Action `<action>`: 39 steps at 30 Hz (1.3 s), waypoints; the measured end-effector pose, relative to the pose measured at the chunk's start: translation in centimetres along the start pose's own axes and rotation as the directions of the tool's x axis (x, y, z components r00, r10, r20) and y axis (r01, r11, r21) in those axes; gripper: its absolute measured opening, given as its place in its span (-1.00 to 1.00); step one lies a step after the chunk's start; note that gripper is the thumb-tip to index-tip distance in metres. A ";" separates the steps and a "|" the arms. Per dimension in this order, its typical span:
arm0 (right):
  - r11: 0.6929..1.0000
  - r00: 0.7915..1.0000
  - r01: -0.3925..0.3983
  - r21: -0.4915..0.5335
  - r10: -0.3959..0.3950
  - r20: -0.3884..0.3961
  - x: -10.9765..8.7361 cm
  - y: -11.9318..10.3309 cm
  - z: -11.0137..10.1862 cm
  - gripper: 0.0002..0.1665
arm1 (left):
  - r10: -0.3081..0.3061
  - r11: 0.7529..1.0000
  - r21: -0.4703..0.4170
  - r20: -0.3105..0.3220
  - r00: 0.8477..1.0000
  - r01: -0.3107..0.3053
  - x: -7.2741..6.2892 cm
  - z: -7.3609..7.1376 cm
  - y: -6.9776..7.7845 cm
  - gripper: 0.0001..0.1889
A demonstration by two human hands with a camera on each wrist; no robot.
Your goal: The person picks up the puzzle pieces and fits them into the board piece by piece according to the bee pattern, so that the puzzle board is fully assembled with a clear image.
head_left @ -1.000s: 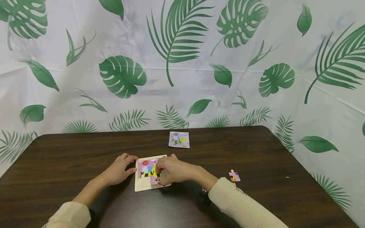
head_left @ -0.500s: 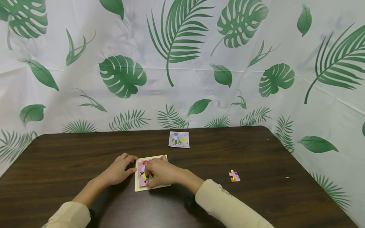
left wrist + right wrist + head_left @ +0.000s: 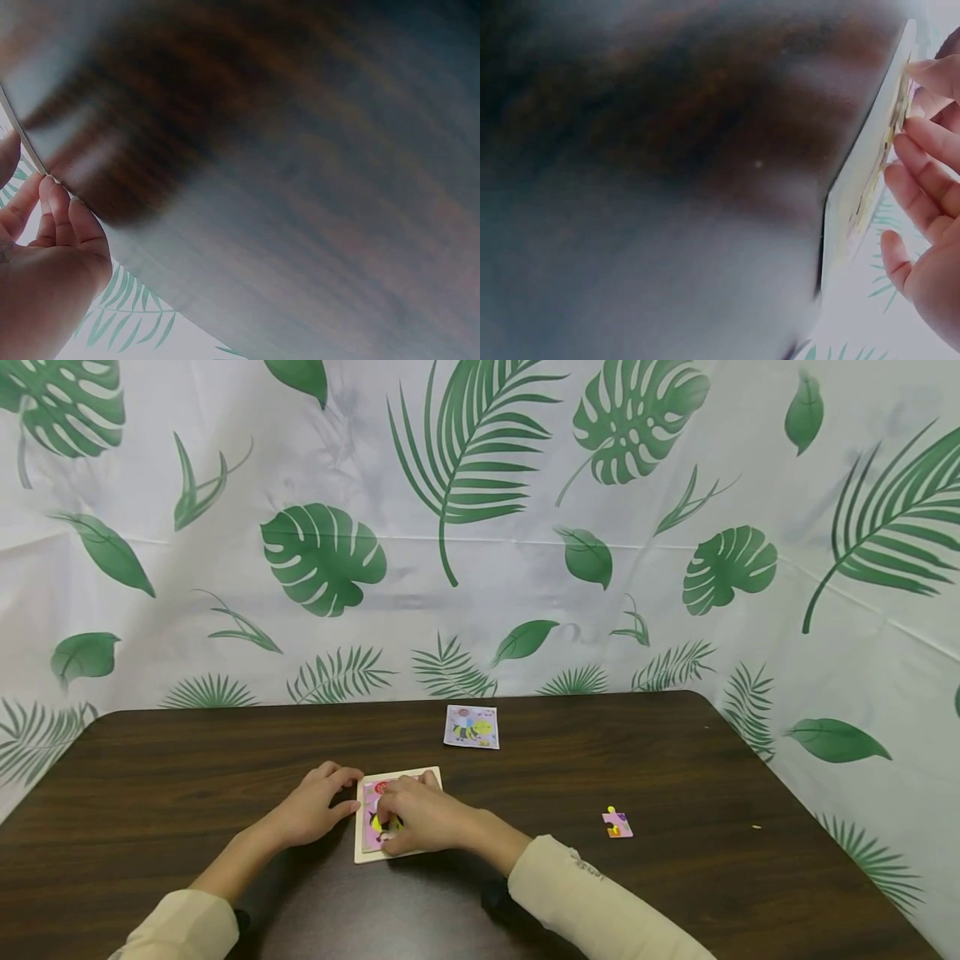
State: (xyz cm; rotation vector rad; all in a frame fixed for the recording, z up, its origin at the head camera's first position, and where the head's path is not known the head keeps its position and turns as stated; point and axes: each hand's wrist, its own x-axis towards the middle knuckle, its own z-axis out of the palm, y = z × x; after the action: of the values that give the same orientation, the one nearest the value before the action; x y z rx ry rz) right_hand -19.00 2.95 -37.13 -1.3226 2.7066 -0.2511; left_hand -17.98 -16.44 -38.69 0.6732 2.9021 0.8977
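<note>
A square wooden puzzle board [image 3: 405,773] lies on the table, carrying a pink picture with a yellow and black bee. Two fingers' width apart, the thumb and fingers of my left hand [image 3: 318,810] touch the board's left edge. My right hand [image 3: 423,814] arches over the board and hides its right half. Its thumb and index finger bend down to a pink puzzle piece [image 3: 372,841] at the lower left of the inset, pinching it. In the right wrist view, the fingertips [image 3: 922,69] of that hand rest at the board's picture side.
One loose puzzle piece [image 3: 618,824], pink with yellow and orange, lies right of my right forearm. A small bee picture card [image 3: 471,727] lies behind the board. The brown table [image 3: 225,760] backs onto a leaf-printed white cloth [image 3: 480,610].
My right hand has moved left across the board, bringing the pink puzzle piece to the lower-left gap. It stays nearly still in the last half second. My left hand keeps its place.
</note>
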 end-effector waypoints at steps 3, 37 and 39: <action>1.000 1.000 -0.003 0.007 0.003 0.001 -0.1 0.0 0.1 -0.77 | -0.002 1.000 -0.003 0.002 1.000 0.002 0.0 0.0 0.0 -0.67; 1.000 1.000 0.005 0.011 -0.005 0.006 -0.4 0.4 0.3 -0.63 | 0.014 1.000 0.007 -0.006 1.000 -0.014 0.0 0.1 -0.2 -0.67; 1.000 1.000 0.006 0.012 -0.006 0.008 -0.4 0.3 0.3 -0.64 | 0.015 1.000 0.006 -0.004 1.000 -0.015 0.0 0.1 -0.2 -0.67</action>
State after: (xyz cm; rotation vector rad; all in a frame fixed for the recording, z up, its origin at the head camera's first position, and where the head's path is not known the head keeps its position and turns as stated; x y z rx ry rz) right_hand -18.96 3.44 -37.47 -1.3254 2.6908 -0.2608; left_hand -18.07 -16.55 -38.85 0.6954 2.9084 0.8942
